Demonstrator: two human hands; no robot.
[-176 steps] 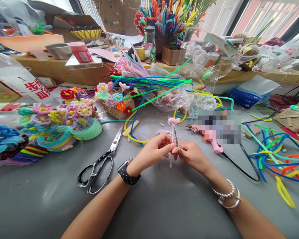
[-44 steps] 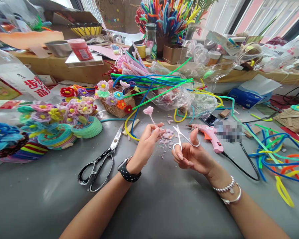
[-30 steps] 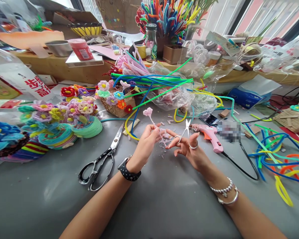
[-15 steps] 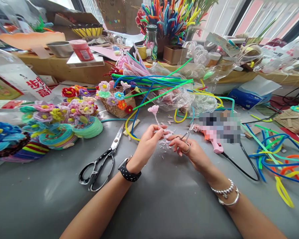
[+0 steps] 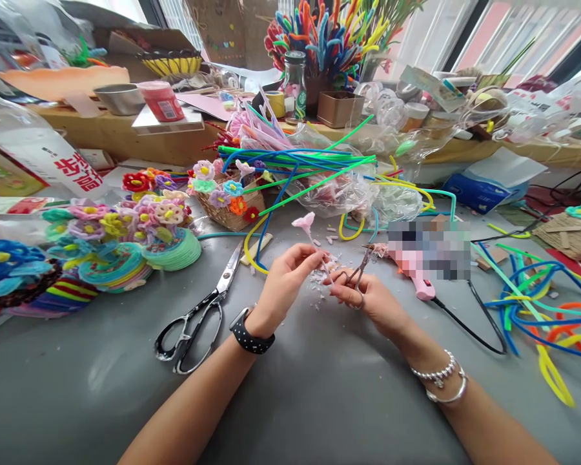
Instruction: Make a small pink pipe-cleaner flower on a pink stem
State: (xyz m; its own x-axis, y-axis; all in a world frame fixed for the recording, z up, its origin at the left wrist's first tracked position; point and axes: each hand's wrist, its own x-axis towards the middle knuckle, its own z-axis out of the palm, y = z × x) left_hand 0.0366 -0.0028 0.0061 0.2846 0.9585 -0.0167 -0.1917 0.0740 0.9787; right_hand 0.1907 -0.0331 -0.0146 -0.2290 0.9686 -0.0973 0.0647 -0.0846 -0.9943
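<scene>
My left hand (image 5: pixel 286 279) pinches the thin stem of a small pink pipe-cleaner flower (image 5: pixel 304 222), whose head points up and away. My right hand (image 5: pixel 368 297) has fingers through the rings of small silver scissors (image 5: pixel 359 274), blades aimed away toward the pink glue gun (image 5: pixel 414 271). The two hands almost touch above a little heap of pink fluff clippings (image 5: pixel 322 278) on the grey table (image 5: pixel 290 400). A black watch is on my left wrist, silver bracelets on my right.
Large black-handled scissors (image 5: pixel 198 313) lie left of my left hand. Finished pipe-cleaner flowers (image 5: pixel 126 226) and a wicker basket (image 5: pixel 230 210) sit at left, loose coloured pipe cleaners (image 5: pixel 537 303) at right, bagged ones (image 5: pixel 314 174) behind. A cluttered wooden shelf (image 5: pixel 126 132) runs along the back.
My right hand, which held the small scissors up and apart from the flower, has moved in to my left hand. The flower stem has tilted slightly right.
</scene>
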